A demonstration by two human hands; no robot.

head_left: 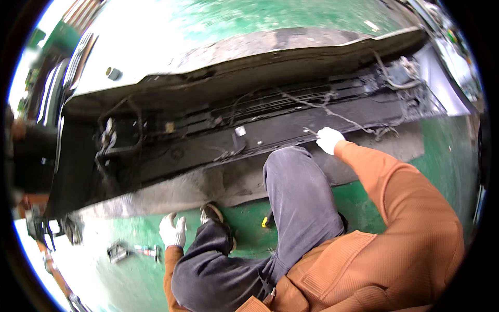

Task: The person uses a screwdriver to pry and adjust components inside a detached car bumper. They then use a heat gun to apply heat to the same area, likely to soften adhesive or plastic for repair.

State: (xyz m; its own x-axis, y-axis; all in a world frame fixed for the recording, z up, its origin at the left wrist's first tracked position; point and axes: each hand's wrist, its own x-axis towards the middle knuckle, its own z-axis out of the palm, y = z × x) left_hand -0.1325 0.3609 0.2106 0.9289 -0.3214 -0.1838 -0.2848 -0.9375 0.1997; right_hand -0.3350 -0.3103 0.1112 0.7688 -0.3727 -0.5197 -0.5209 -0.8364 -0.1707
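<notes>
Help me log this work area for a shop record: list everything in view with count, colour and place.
Trough-shaped panel: 1, mostly black, across the middle
Cables: several, grey-brown, inside the panel
White piece: 1, white, inside the panel
Mat: 1, grey-brown, under the panel
Floor: 1, green, around the mat
Short cylinder: 1, greyish, beyond the panel, left
Yellow-and-black tool: 1, floor, beside the bent knee
Hammer-like tool: 1, mixed colours, floor, lower left
Boxy item: 1, dark, beside it
Rim clutter: uncountable, mixed, left edge
Thin item: 1, greyish, in the right hand
Trousers: 1 pair, grey, lower centre
Jacket: 1, orange-brown, lower right
Right hand: 1, white-gloved, at the panel's near edge
Left hand: 1, white-gloved, lower left
</notes>
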